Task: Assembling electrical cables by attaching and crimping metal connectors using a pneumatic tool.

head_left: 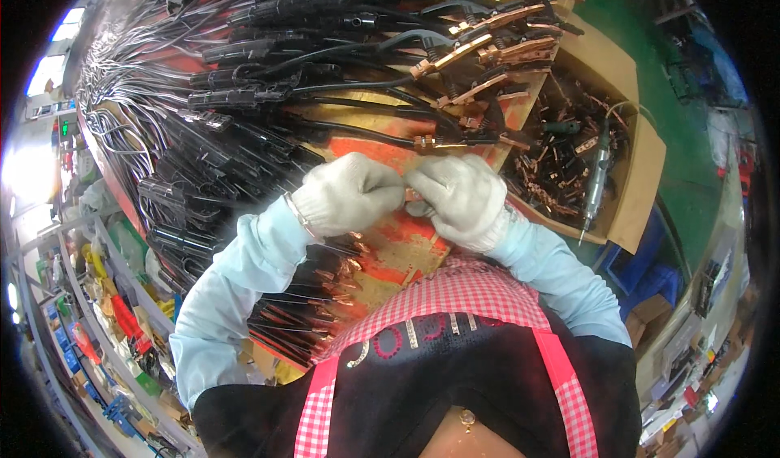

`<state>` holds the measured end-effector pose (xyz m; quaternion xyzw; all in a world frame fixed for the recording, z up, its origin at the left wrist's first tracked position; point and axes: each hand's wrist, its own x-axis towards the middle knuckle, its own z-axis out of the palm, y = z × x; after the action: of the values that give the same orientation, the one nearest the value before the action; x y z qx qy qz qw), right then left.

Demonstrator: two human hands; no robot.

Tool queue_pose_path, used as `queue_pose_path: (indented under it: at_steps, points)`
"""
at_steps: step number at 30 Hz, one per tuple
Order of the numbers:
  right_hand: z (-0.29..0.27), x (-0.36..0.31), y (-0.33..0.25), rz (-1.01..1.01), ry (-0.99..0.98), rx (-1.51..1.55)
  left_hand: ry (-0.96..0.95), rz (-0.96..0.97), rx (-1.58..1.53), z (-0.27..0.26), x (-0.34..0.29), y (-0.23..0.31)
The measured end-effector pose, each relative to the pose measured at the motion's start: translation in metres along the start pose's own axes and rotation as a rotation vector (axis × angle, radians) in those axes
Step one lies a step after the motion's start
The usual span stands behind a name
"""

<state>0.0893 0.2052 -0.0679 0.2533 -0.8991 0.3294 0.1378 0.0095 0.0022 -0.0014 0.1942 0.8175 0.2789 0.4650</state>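
Observation:
My left hand and my right hand, both in white knit gloves, meet over the bench in front of my apron. Fingers of both hands are closed, pinched together almost tip to tip. Whatever they hold between them is too small or too hidden to name. Just beyond them lies a black cable with a copper clamp end. Many black cable assemblies with copper ends are heaped on the far and left side of the bench. Several bundles with copper tips lie beside my left forearm.
At my right an open cardboard box holds copper and black parts. A silver power screwdriver rests on top with its tip over the box's near edge. Grey wires spill along the far left. Shelves of goods stand at the left.

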Motion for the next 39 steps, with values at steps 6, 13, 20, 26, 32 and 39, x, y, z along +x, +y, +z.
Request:
queue_pose_path:
  at_steps: [6, 13, 20, 26, 32, 39]
  points:
    - [0.000, 0.000, 0.006, -0.030, 0.009, 0.076, -0.016, -0.052, 0.052, 0.001, -0.001, 0.002]
    - [0.007, 0.001, 0.006, -0.004, -0.041, 0.077, 0.042, -0.052, 0.098, 0.005, -0.002, 0.006]
    - [0.004, 0.006, 0.010, -0.013, -0.081, 0.122, 0.266, 0.395, 0.396, 0.001, -0.012, -0.016]
    - [0.015, -0.001, 0.016, -0.064, -0.034, 0.110, 0.319, 0.404, 0.703, 0.011, -0.009, -0.014]
    - [0.008, 0.004, 0.015, -0.043, -0.136, 0.142, 0.278, 0.392, 0.682, 0.008, -0.004, -0.009]
    - [0.010, 0.005, 0.016, -0.051, -0.111, 0.165, 0.182, 0.364, 0.688, 0.006, -0.002, -0.008]
